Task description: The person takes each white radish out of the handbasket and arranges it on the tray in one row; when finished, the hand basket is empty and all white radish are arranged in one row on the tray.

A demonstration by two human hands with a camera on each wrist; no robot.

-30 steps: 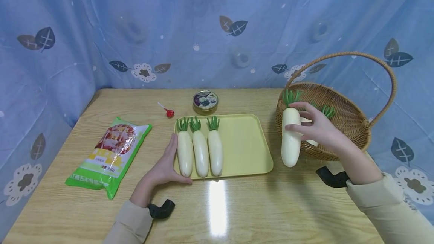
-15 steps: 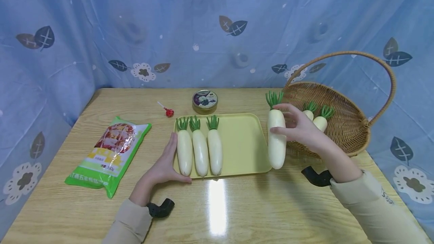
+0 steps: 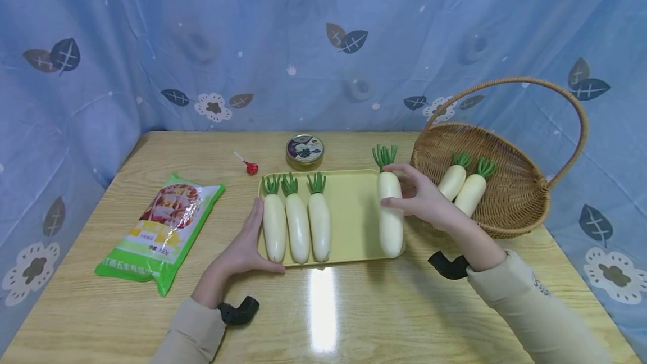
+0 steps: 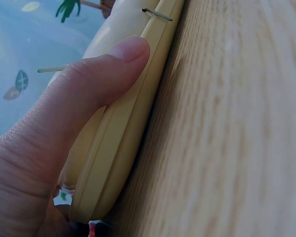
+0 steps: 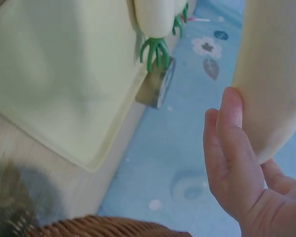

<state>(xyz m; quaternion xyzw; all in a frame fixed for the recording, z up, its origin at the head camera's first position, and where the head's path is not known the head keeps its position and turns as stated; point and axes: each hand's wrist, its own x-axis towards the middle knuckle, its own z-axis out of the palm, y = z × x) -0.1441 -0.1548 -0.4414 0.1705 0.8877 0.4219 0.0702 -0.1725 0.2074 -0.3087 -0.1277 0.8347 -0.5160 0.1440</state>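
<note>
My right hand (image 3: 422, 198) grips a white radish (image 3: 391, 229) with green leaf stubs, holding it near upright above the right end of the yellow tray (image 3: 354, 212). In the right wrist view, the fingers (image 5: 232, 128) lie against the pale radish (image 5: 276, 74). My left hand (image 3: 246, 246) holds the tray's near left corner, its fingers along the left side. Its thumb (image 4: 123, 54) rests on the tray rim (image 4: 118, 128) in the left wrist view. Three white radishes (image 3: 298, 229) lie side by side on the tray's left half, leaves pointing away.
A wicker basket (image 3: 510, 184) with a tall handle stands at the right, two radishes (image 3: 471, 192) inside. Behind the tray sits a round tin (image 3: 305, 150). A red lollipop (image 3: 251, 168) and a green food bag (image 3: 164, 229) lie to the left. A blue curtain (image 3: 283, 72) surrounds the table.
My right hand has carried the radish leftward from in front of the basket to above the tray's right end. Two radishes in the basket have come into fuller view. The left hand stays put.
</note>
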